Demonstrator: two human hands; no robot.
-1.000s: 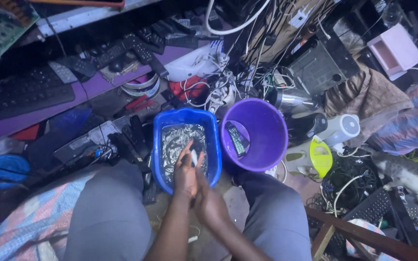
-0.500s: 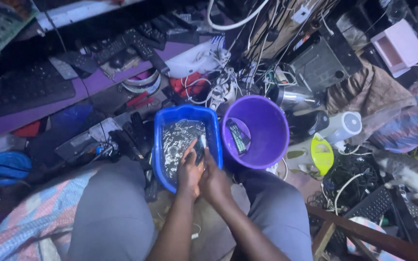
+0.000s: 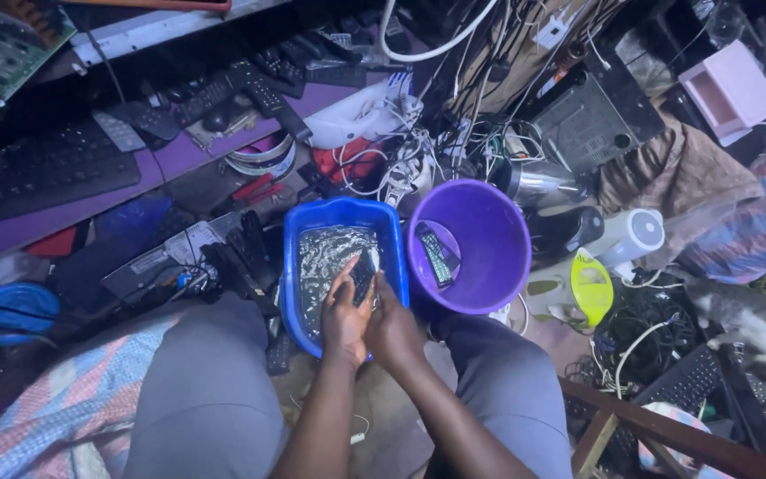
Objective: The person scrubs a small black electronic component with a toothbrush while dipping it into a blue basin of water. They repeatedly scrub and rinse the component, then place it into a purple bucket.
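Holding a small dark remote control [image 3: 363,273] over a blue rectangular plastic basin [image 3: 294,266], both hands meet at the basin's near end. The left hand [image 3: 345,315] has its fingers stretched forward along the remote's left side and touching it, while the right hand [image 3: 392,324] curls in against the remote from the right; the exact grip under the fingers cannot be made out. The remote sits just ahead of the fingertips, above the shimmering water that fills the basin, and whether it dips into the water cannot be told.

Immediately right of the right hand stands a round purple plastic bucket [image 3: 489,222], touching the basin's side, with another dark remote control [image 3: 436,255] lying inside it. Behind the hands, the person's knees in grey trousers [image 3: 197,390] flank the basin. Farther ahead of the hands, a purple shelf [image 3: 179,160] carries a black keyboard [image 3: 42,173] and several more remotes. Well off to the right of the hands, a grey-and-white cat [image 3: 751,333] lies among tangled cables.
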